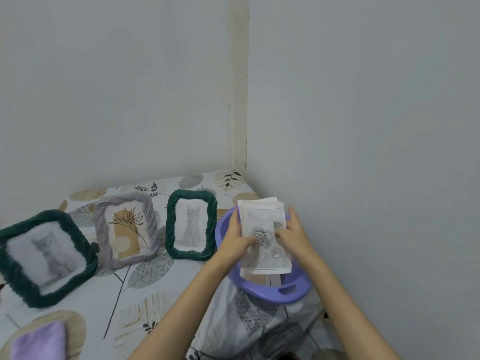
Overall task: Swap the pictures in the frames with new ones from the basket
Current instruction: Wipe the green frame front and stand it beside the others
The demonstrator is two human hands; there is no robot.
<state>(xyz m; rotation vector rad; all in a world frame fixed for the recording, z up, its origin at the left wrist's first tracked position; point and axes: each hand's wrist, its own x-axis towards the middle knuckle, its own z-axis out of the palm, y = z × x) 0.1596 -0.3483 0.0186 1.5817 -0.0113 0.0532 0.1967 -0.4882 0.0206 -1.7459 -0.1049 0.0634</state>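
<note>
A stack of pictures (265,237) (a rose print on top) was held above the purple basket (275,291), gripped at its edges by the left hand (235,239) and right hand (292,233). Three frames (191,224) were propped nearby on the patterned sheet (145,287).

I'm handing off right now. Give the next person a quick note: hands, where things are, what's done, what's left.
Left hand and right hand both hold the stack of pictures over the purple basket; the top sheet shows roses.
Three frames stand on the bed: dark green frame with a cat, lilac frame with a flower drawing, small green frame with a cat.
No frame is opened yet. All swaps appear to remain.
</note>
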